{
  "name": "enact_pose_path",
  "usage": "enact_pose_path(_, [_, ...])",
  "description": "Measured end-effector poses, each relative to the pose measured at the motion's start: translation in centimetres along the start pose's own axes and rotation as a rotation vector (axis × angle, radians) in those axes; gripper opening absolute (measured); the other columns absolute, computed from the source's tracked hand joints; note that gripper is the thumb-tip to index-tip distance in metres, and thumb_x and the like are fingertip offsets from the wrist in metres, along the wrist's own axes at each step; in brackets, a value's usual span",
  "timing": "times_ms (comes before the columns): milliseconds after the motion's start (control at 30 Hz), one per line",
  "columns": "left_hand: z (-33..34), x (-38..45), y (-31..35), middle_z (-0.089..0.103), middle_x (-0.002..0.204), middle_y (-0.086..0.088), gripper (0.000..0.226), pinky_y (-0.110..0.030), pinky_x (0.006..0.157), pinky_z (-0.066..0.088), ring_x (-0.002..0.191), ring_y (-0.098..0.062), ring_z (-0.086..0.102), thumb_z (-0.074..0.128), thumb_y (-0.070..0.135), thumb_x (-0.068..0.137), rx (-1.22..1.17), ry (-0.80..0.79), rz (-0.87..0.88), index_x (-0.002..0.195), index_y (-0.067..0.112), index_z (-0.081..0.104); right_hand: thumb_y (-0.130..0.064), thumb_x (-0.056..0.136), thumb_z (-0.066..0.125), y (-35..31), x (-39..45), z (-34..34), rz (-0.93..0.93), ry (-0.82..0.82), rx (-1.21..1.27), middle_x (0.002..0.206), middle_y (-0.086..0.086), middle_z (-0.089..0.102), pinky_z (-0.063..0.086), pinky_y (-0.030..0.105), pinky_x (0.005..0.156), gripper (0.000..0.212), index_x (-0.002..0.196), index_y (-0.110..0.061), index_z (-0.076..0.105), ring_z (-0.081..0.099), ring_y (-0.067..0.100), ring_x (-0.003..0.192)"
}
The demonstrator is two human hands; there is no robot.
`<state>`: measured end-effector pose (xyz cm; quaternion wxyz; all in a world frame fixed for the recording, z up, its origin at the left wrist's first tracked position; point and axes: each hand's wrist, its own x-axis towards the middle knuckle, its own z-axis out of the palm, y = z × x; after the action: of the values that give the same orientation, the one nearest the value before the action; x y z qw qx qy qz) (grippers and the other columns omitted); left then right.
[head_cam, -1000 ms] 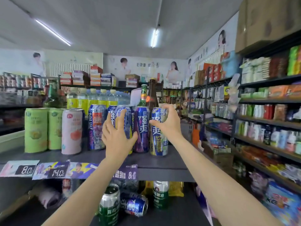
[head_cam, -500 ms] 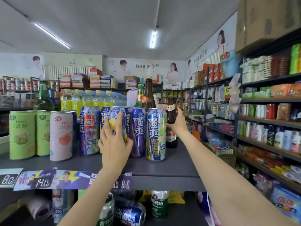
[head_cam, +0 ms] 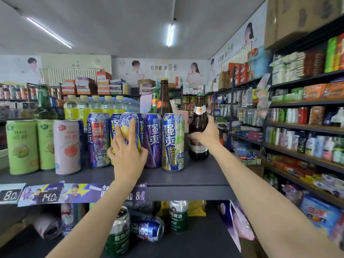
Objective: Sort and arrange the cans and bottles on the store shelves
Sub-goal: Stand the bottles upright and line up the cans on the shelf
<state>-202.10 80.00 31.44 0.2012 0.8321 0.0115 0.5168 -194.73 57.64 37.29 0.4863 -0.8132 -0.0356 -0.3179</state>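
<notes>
A row of tall cans stands on the grey shelf (head_cam: 195, 175). My left hand (head_cam: 128, 155) grips a blue can with a lemon picture (head_cam: 128, 123) in the middle of that row, fingers up its front. Right of it stand a purple can (head_cam: 154, 138) and a blue-and-white grape can (head_cam: 173, 142). At the row's right end my right hand (head_cam: 204, 135) holds a short brown bottle (head_cam: 198, 125) by its body, upright on the shelf. A taller brown bottle (head_cam: 164, 97) and a green bottle (head_cam: 154, 99) stand behind the cans.
Two green cans (head_cam: 22, 146) and a pink can (head_cam: 67, 146) stand at the left. Yellow-labelled water bottles (head_cam: 93, 107) line the back. On the shelf below stand a green beer can (head_cam: 119, 233) and a green bottle (head_cam: 178, 216), with a blue can (head_cam: 147, 229) lying on its side. Stocked shelving (head_cam: 305, 125) flanks the aisle on the right.
My right hand let go of the blue-and-white grape can, reached right and took hold of the short brown bottle, which now stands closer to the cans. My left hand stayed on the lemon can.
</notes>
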Motion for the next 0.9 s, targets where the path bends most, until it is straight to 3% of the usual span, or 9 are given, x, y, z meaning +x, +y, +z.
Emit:
enact_pose_path(233, [-1.4,-0.1,1.5,0.02,0.148,-0.029,0.071,-0.058,0.099,0.025,0.128,-0.047,0.031,0.058,0.008,0.081,-0.08,0.04,-0.009,0.145,0.014,0.028,-0.02,0.063,0.086,-6.9,-7.5,-8.2,-0.19,-0.046,0.059,0.141,0.002,0.038,0.031,0.028,0.099,0.103,0.144,-0.019,0.022,0.038,0.017,0.127])
enact_pose_path(333, [-3.9,-2.6,1.7,0.029,0.145,-0.023,0.062,-0.051,0.099,0.026,0.127,-0.04,0.033,0.053,0.003,0.078,-0.255,0.126,-0.061,0.138,0.005,0.037,-0.02,0.064,0.085,-9.2,-12.7,-9.1,-0.181,-0.179,0.164,0.124,-0.01,0.046,0.034,0.026,0.098,0.1,0.142,-0.022,0.024,0.042,0.006,0.113])
enact_pose_path(433, [-6.7,-8.7,-1.0,0.043,0.127,-0.022,0.049,-0.038,0.09,0.028,0.113,-0.035,0.04,0.05,0.0,0.076,-0.411,0.136,-0.007,0.125,0.0,0.046,-0.03,0.049,0.091,-8.9,-18.3,-7.6,-0.113,-0.281,0.268,0.125,-0.006,0.055,0.043,0.04,0.101,0.106,0.136,-0.028,0.03,0.055,0.016,0.114])
enact_pose_path(533, [-8.9,-17.1,-6.6,0.047,0.112,-0.02,0.038,-0.037,0.08,0.029,0.101,-0.027,0.039,0.049,0.002,0.077,-0.384,-0.01,0.033,0.115,0.002,0.048,-0.04,0.038,0.092,-7.6,-24.9,-4.9,-0.089,-0.369,0.287,0.133,-0.005,0.053,0.043,0.046,0.103,0.118,0.138,-0.027,0.03,0.053,0.019,0.121])
enact_pose_path(600, [-10.0,-22.9,-11.3,0.046,0.11,-0.018,0.034,-0.038,0.077,0.03,0.097,-0.025,0.037,0.05,0.002,0.08,-0.32,-0.155,-0.007,0.114,0.004,0.048,-0.041,0.04,0.091,-6.4,-29.1,-2.6,-0.074,-0.399,0.288,0.133,-0.004,0.052,0.043,0.043,0.103,0.113,0.136,-0.024,0.035,0.05,0.013,0.124])
enact_pose_path(700, [-10.9,-31.2,-18.6,0.044,0.1,-0.016,0.031,-0.042,0.073,0.033,0.09,-0.03,0.039,0.05,0.004,0.078,-0.212,-0.334,-0.1,0.109,0.004,0.047,-0.022,0.051,0.091,-2.5,-36.0,1.4,-0.032,-0.456,0.303,0.12,-0.008,0.059,0.049,0.027,0.094,0.086,0.121,-0.031,0.041,0.056,0.004,0.114])
enact_pose_path(767, [-10.5,-36.9,-22.6,0.046,0.1,-0.017,0.034,-0.044,0.073,0.035,0.091,-0.032,0.042,0.046,0.008,0.076,-0.155,-0.446,-0.178,0.11,0.003,0.048,-0.009,0.057,0.087,1.4,-40.4,4.6,0.022,-0.526,0.271,0.114,-0.013,0.06,0.048,0.019,0.089,0.081,0.117,-0.035,0.04,0.057,-0.002,0.108])
enact_pose_path(900, [-8.3,-48.4,-29.8,0.048,0.11,-0.016,0.042,-0.05,0.079,0.039,0.094,-0.032,0.042,0.043,0.013,0.074,-0.05,-0.611,-0.204,0.116,0.012,0.045,-0.008,0.059,0.087,11.1,-50.1,11.1,0.181,-0.579,0.164,0.107,-0.021,0.061,0.042,0.007,0.082,0.074,0.107,-0.04,0.042,0.057,-0.009,0.101])
